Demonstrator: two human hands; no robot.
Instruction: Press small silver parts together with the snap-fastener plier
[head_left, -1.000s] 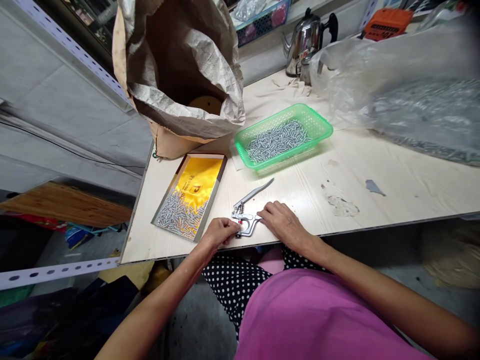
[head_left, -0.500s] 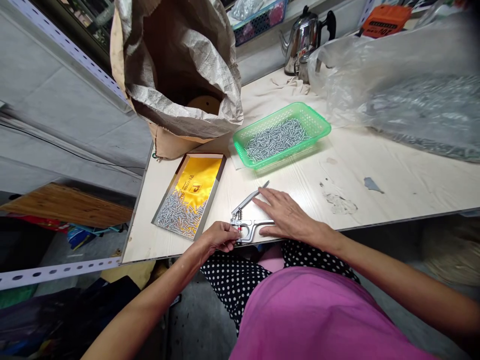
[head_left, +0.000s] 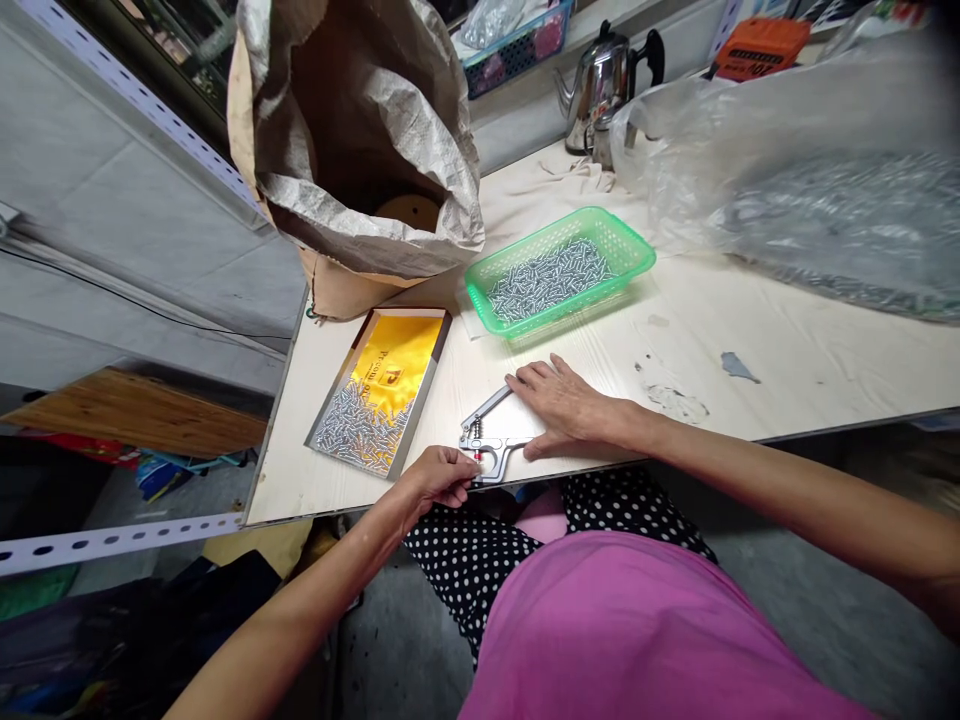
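Grey spring-loaded hand pliers (head_left: 487,407) lie at the table's front edge, their two handles spread apart. My right hand (head_left: 562,402) is on these handles, fingers over the upper one and thumb by the lower one. At the jaw end, next to a small red part, the fingertips of my left hand (head_left: 441,475) are pinched together; what they hold is too small and hidden to make out. Left of the pliers lies a shallow box (head_left: 409,348) with a yellow lining and many small silver metal pieces. Behind them, a green plastic basket (head_left: 487,318) holds similar pieces.
A large open woven sack (head_left: 352,265) stands at the back left of the table (head_left: 525,350). At the right rests a big clear plastic bag (head_left: 825,220) of metal pieces. A steel kettle (head_left: 604,85) and an orange box (head_left: 765,50) are at the back.
My right hand has closed in on the pliers, its fingers now over the end of the upper handle. My left hand stays at the jaw end.
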